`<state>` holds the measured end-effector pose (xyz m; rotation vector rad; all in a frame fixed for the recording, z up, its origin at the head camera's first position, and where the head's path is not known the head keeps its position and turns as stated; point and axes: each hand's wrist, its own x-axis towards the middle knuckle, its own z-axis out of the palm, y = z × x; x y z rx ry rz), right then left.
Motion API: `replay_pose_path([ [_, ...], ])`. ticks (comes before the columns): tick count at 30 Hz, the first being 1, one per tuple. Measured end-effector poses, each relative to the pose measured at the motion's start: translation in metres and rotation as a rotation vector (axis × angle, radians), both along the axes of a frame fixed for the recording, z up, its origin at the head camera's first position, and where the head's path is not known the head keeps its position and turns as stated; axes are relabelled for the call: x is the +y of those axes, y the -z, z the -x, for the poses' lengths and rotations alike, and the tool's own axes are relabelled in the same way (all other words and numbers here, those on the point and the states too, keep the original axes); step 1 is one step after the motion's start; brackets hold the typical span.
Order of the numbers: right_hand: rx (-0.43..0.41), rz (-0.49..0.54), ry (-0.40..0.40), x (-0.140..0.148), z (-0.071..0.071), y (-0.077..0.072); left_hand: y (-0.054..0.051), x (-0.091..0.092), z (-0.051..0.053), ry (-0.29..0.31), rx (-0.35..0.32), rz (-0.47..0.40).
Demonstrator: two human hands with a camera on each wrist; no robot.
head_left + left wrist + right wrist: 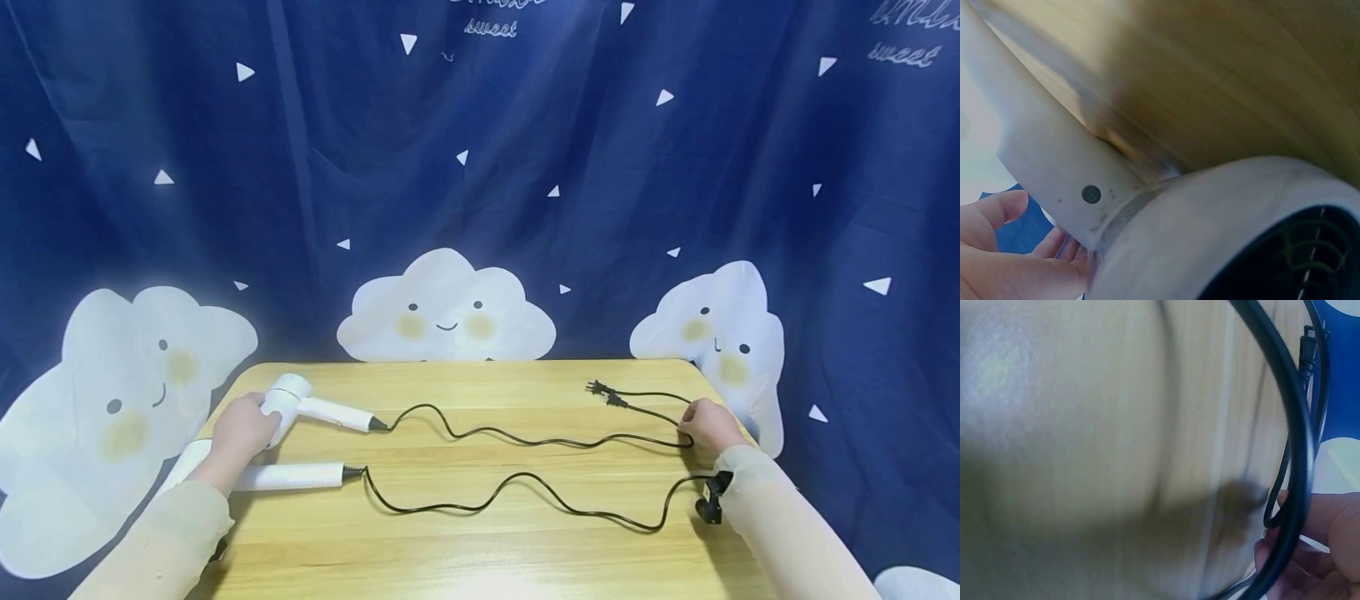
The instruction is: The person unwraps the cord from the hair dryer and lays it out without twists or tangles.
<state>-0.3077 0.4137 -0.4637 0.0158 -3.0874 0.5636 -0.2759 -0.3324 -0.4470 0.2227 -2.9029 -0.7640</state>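
Two white hair dryers lie on the wooden table at the left. My left hand (242, 429) touches the head of the farther hair dryer (289, 393); its thumb (1007, 208) stands apart from the fingers. Below that hand lies the nearer hair dryer (292, 476), its head partly covered by my wrist. A dark round grille (1300, 256) on a dryer fills the lower right of the left wrist view. At the right, my right hand (711, 423) pinches the black power cords (1279, 512) between thumb and fingers. Two plugs (606, 392) lie just left of it.
Both cords run in waves across the wooden table (480, 550). The table's far edge meets a dark blue curtain (480, 167) with white clouds and triangles. A black wrist mount (712, 498) hangs under my right wrist.
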Motion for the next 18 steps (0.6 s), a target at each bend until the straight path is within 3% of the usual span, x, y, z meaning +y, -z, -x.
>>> replay_pose_path([
  [9, -0.005, 0.015, -0.007, 0.000, 0.003, -0.011, -0.005, -0.001, -0.003, 0.003, 0.032, 0.013],
  [18, -0.066, -0.002, -0.070, -0.012, 0.003, -0.039, -0.017, 0.013, -0.011, 0.052, 0.121, 0.020],
])
